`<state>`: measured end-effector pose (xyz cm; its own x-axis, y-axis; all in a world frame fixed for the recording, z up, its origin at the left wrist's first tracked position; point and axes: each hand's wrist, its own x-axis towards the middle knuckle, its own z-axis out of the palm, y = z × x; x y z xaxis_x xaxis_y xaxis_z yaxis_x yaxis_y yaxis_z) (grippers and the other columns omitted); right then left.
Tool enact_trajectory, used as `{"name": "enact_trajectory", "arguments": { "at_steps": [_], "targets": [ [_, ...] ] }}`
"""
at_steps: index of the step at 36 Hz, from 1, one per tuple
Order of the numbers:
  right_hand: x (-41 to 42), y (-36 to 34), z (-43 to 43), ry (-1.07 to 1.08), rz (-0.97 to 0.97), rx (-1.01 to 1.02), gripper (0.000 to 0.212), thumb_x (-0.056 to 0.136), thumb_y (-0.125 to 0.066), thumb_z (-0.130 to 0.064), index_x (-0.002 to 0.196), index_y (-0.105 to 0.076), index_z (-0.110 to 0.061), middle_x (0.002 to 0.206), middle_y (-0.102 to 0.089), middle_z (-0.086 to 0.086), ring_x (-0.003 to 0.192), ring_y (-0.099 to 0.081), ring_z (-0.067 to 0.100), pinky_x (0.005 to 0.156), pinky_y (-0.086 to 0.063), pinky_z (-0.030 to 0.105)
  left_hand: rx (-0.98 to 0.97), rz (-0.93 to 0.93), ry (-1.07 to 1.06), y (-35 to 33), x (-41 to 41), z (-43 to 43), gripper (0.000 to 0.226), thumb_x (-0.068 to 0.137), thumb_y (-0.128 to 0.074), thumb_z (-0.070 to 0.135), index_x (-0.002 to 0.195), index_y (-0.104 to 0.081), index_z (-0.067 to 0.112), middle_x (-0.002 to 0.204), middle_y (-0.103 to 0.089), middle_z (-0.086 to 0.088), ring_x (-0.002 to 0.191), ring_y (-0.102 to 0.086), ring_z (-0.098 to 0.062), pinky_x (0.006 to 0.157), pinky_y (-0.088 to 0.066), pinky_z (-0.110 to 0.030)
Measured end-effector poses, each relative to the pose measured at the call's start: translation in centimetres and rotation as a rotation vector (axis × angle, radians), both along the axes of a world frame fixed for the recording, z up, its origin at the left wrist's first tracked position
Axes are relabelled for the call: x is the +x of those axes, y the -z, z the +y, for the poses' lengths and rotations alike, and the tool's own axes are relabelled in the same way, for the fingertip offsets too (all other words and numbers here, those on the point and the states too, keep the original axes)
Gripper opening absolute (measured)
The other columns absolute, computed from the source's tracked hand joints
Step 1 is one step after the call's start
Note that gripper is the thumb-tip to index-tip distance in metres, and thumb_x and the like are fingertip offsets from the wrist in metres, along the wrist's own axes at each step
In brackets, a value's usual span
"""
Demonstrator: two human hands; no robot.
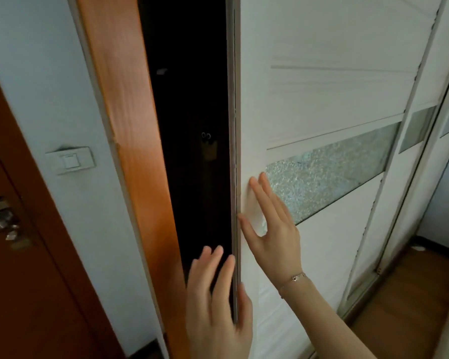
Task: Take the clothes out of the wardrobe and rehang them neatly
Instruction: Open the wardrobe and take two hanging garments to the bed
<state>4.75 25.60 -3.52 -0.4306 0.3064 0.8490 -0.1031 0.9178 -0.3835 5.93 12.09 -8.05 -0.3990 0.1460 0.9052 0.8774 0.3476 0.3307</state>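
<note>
Ok, wardrobe (192,99) is partly open: a narrow dark gap runs between the orange wood side frame (130,151) and the leading edge of the white sliding door (322,99). The interior is too dark to make out the clothes. Only a dim brownish shape (208,151) with two small pale rings above it shows midway up the gap, and I can't tell what it is. The left hand (215,307) is at the door's edge, low down. Its fingers (213,268) are straight and slightly apart, lying over the dark gap, and the thumb (245,301) is on the door's front face, so the edge strip runs between thumb and index finger. Can't tell if those fingers touch the inner side of the edge. The right hand (272,229) is higher, flat against the door face just beside the edge. Its fingers (265,193) are straight and close together, tips by the left end of the frosted glass strip (329,177), and the thumb (246,229) is spread toward the edge strip. Neither hand clamps on anything. A bracelet (293,278) is on the right wrist. Further right is a second sliding door (399,203), with wood floor (412,294) below it. Left of the frame is a pale wall with a light switch (70,160), then a brown room door (24,281) with a metal handle (0,224).
</note>
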Motion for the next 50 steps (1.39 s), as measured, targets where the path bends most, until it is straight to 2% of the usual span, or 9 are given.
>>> {"name": "enact_trajectory", "arguments": {
  "at_steps": [8,15,20,25,29,33,38,42,50],
  "targets": [
    [0.2,-1.1,4.0,0.006,-0.12,-0.002,0.072,0.09,-0.056,-0.028,0.149,-0.015,-0.024,0.157,-0.009,-0.012,0.146,-0.009,0.008,0.118,-0.022,0.031,-0.173,-0.56,0.189,1.4,-3.3,8.8,0.082,0.085,-0.068,0.021,0.149,-0.018,0.025,0.153,-0.025,0.009,0.14,-0.027,-0.003,0.111,-0.023,-0.015],
    [0.2,-1.3,7.9,-0.026,-0.121,0.001,0.072,0.09,-0.056,-0.026,0.149,-0.015,-0.024,0.157,-0.008,-0.014,0.144,-0.013,0.0,0.114,-0.032,0.034,-0.013,-0.595,0.277,1.7,-5.2,14.3,0.071,0.086,-0.064,0.002,0.138,-0.023,0.028,0.139,-0.038,0.012,0.122,-0.025,0.02,0.088,-0.026,0.013],
    [-0.3,-1.1,11.3,-0.026,-0.098,0.003,0.071,0.089,-0.056,-0.027,0.149,-0.019,-0.022,0.158,-0.012,-0.012,0.143,-0.017,0.0,0.115,-0.027,0.027,-0.014,-0.619,0.318,2.8,-6.8,17.8,0.076,0.085,-0.067,0.015,0.137,-0.022,0.046,0.136,-0.041,0.02,0.127,-0.043,0.006,0.099,-0.034,-0.002],
    [-0.7,-0.8,15.1,-0.047,-0.069,-0.042,0.07,0.088,-0.058,-0.025,0.148,-0.022,-0.022,0.157,-0.016,-0.011,0.14,-0.019,-0.003,0.113,-0.019,0.016,0.055,-0.531,0.389,3.5,-8.0,21.5,0.06,0.075,-0.053,0.043,0.129,-0.029,0.054,0.132,-0.039,0.046,0.121,-0.036,0.028,0.097,-0.031,0.004],
    [-0.7,-0.7,17.9,-0.063,-0.032,-0.056,0.07,0.086,-0.059,-0.022,0.147,-0.025,-0.017,0.157,-0.02,-0.007,0.141,-0.023,0.001,0.112,-0.023,0.019,0.039,-0.441,0.38,3.7,-8.6,24.3,0.057,0.077,-0.054,0.037,0.13,-0.034,0.046,0.127,-0.054,0.009,0.12,-0.052,-0.002,0.095,-0.046,-0.02],
    [-0.9,-0.6,20.1,-0.083,0.004,-0.09,0.07,0.086,-0.059,-0.022,0.147,-0.026,-0.02,0.157,-0.022,-0.009,0.141,-0.026,0.004,0.105,-0.039,0.04,-0.008,-0.419,0.422,4.0,-9.5,26.3,0.069,0.074,-0.055,0.041,0.13,-0.025,0.067,0.124,-0.048,0.014,0.115,-0.058,-0.01,0.089,-0.051,-0.029],
    [-0.6,-0.9,22.8,-0.107,-0.01,-0.152,0.069,0.085,-0.062,-0.023,0.146,-0.03,-0.024,0.156,-0.022,-0.015,0.141,-0.026,0.002,0.101,-0.044,0.047,-0.042,-0.451,0.419,4.5,-9.8,29.3,0.067,0.071,-0.057,0.047,0.125,-0.025,0.073,0.126,-0.056,0.001,0.111,-0.065,-0.022,0.086,-0.057,-0.042],
    [-0.4,-1.2,25.1,-0.106,-0.005,-0.188,0.071,0.082,-0.066,-0.016,0.145,-0.033,-0.025,0.154,-0.024,-0.019,0.141,-0.026,0.003,0.102,-0.045,0.046,-0.062,-0.501,0.459,4.4,-10.0,31.8,0.059,0.069,-0.055,0.053,0.121,-0.032,0.068,0.114,-0.046,0.035,0.104,-0.067,-0.013,0.084,-0.058,-0.033],
    [-0.6,-1.3,30.4,-0.086,-0.007,-0.218,0.074,0.081,-0.068,-0.016,0.144,-0.033,-0.031,0.153,-0.024,-0.022,0.14,-0.027,0.001,0.102,-0.045,0.045,-0.063,-0.506,0.45,3.5,-9.8,37.2,0.068,0.067,-0.055,0.052,0.119,-0.022,0.079,0.114,-0.047,0.025,0.094,-0.067,-0.001,0.078,-0.057,-0.024]
  ]
}}
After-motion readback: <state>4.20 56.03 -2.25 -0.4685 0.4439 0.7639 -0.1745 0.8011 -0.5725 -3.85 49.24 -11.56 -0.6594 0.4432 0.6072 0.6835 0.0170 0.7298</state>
